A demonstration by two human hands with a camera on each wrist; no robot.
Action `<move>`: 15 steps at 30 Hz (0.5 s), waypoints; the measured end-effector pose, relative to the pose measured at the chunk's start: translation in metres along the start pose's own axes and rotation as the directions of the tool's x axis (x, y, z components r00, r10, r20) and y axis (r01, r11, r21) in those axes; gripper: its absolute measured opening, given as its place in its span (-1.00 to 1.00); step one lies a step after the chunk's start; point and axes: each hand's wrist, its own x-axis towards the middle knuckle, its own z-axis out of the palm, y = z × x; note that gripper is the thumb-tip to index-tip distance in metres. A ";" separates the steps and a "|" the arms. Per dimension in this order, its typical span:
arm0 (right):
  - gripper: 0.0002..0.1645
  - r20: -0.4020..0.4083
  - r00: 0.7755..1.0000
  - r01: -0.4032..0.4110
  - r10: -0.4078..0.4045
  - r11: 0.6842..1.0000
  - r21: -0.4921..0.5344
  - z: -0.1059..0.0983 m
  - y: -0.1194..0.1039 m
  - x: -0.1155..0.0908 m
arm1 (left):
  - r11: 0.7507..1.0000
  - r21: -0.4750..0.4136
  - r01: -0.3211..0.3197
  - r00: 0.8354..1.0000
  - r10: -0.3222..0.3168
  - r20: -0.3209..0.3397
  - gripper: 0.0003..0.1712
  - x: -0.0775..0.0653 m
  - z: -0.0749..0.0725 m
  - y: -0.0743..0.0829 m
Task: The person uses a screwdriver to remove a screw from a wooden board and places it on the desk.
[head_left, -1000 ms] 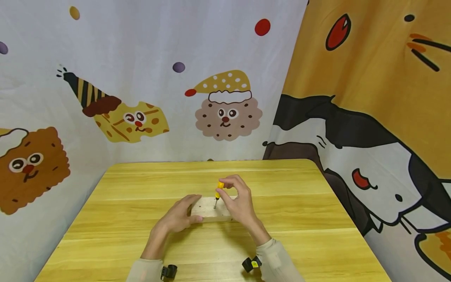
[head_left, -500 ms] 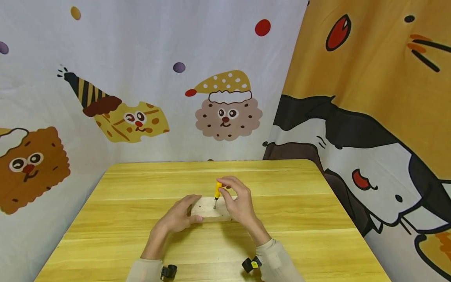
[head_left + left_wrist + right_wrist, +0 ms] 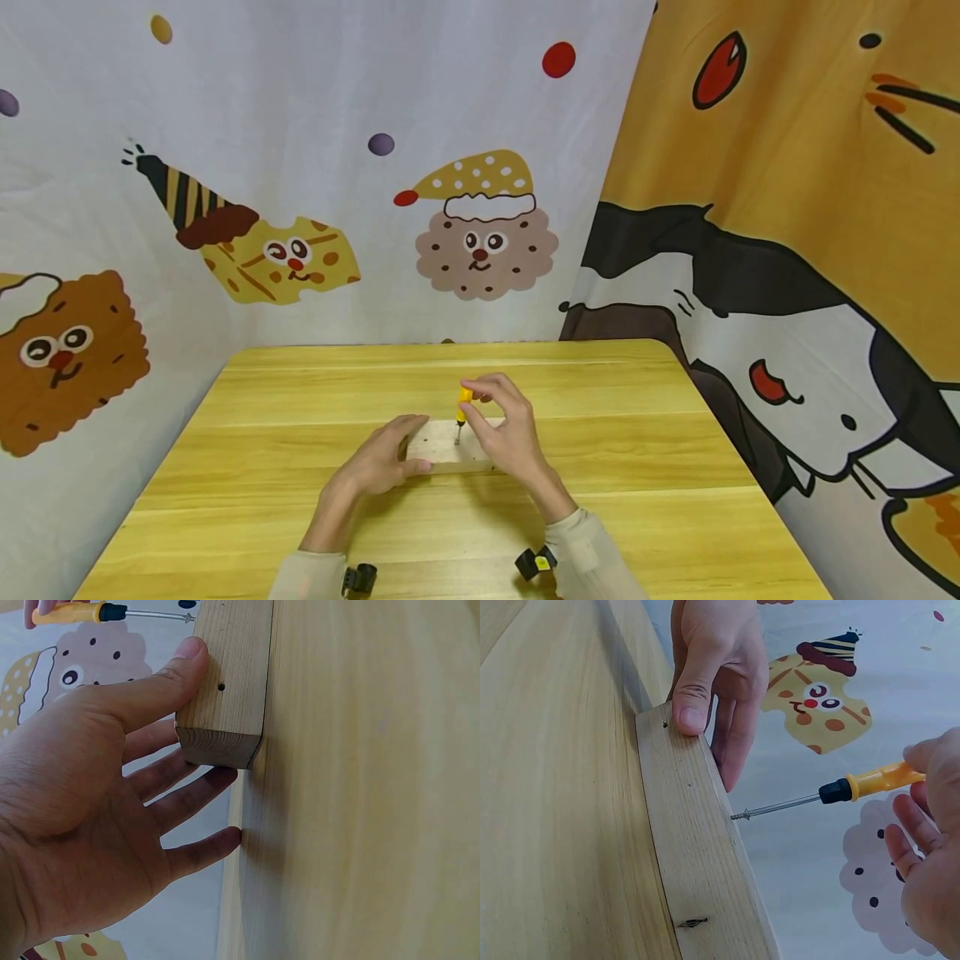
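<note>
One screwdriver (image 3: 835,791), one screw (image 3: 740,816), one block (image 3: 701,840)

Beige sleeves (image 3: 597,554) are worn at the bottom of the head view. Beside each, a small black wrist camera (image 3: 530,565) is worn, the right one marked with yellow.

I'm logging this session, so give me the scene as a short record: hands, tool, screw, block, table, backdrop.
Left hand: holds the block at its left end, thumb on the near side
Right hand: pinches the screwdriver by its handle
Screwdriver: yellow handle, dark collar, metal shaft pointing down at the screw
Screw: between screwdriver tip and the block's top, some thread showing; depth in the wood unclear
Block: pale wood, lying on the table, small dark hole in its near side
Table: yellowish wood grain
Backdrop: cloth with cartoon prints
</note>
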 end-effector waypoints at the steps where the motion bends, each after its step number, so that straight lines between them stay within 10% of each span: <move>1: -0.61 -0.002 1.000 0.003 -0.003 1.000 -0.004 0.000 0.000 0.000 | 1.000 0.000 0.000 1.000 0.000 0.001 -0.07 0.000 0.000 0.000; 15: -0.56 0.018 1.000 0.016 -0.016 1.000 -0.015 -0.001 0.000 0.002 | 1.000 0.007 -0.001 1.000 0.001 -0.008 -0.07 0.001 0.001 -0.002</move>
